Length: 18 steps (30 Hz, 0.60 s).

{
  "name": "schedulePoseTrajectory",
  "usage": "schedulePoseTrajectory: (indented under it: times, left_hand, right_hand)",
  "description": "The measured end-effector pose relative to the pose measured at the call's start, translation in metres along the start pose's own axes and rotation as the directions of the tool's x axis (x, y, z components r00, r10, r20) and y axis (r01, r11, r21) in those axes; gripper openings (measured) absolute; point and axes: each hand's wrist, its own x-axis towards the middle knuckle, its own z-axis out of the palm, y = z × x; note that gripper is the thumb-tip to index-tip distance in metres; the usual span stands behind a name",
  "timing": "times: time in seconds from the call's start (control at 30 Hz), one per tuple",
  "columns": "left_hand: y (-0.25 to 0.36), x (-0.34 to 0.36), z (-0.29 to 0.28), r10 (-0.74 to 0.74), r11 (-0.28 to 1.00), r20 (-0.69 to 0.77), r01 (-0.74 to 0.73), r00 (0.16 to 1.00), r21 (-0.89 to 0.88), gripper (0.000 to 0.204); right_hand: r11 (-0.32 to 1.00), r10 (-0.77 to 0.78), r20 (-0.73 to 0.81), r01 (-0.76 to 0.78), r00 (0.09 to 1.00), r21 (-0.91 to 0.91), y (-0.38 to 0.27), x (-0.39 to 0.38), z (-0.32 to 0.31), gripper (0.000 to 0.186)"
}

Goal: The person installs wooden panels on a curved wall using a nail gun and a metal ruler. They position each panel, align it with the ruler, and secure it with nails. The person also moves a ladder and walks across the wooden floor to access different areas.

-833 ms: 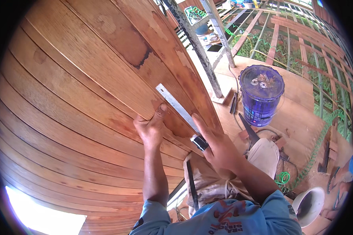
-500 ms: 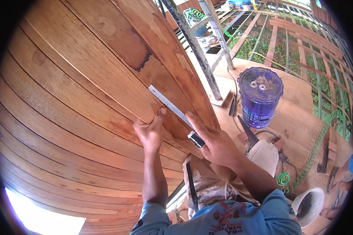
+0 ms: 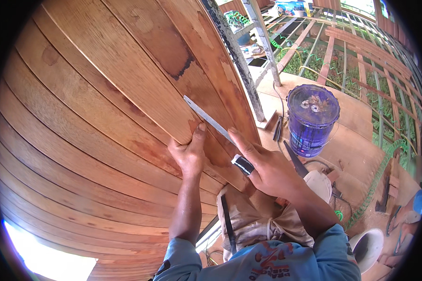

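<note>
Carefully, the left hand (image 3: 190, 152) is holding the lower end of the board (image 3: 126, 61), its thumb lying near the blade (image 3: 206, 114), while the right hand (image 3: 272, 173) is gripping the black handle (image 3: 243, 165), its forefinger pointing along the metal. The blade is slanting over the right side of the board; whether it is touching the wood, I cannot tell. For doing this well, I think the left hand should be pressing the board firmly, and the right one should be guiding the blade lightly, without twisting, the thumb being clear of its edge. Around the work, other planks (image 3: 47, 107) are spreading to the left, and a ladder (image 3: 234, 56) is standing close beyond the right edge, so it is narrowing the space there. A purple bucket (image 3: 312, 124) is standing on the floor (image 3: 347, 154), a dark tool (image 3: 278, 129) is lying beside it, and a green hose (image 3: 368, 201) is winding at the right, where it may be catching a foot. A white tub (image 3: 379, 246) is lying near the right elbow.
</note>
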Motion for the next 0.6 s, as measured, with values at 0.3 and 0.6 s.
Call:
schedulePoseTrajectory:
  times: [0.3,0.6]
  left_hand:
    - [-0.009,-0.006,-0.014,-0.059,0.995,0.104,0.067,0.993,-0.077,0.028]
    - [-0.02,0.001,-0.011,-0.046,0.999,-0.104,0.049,0.993,0.018,0.053]
  right_hand:
    - [0.966,0.046,0.048,-0.057,0.998,0.252,0.004,-0.003,0.007,0.093]
    - [0.894,-0.038,-0.034,0.049,0.999,0.446,0.051,-0.013,0.028,0.083]
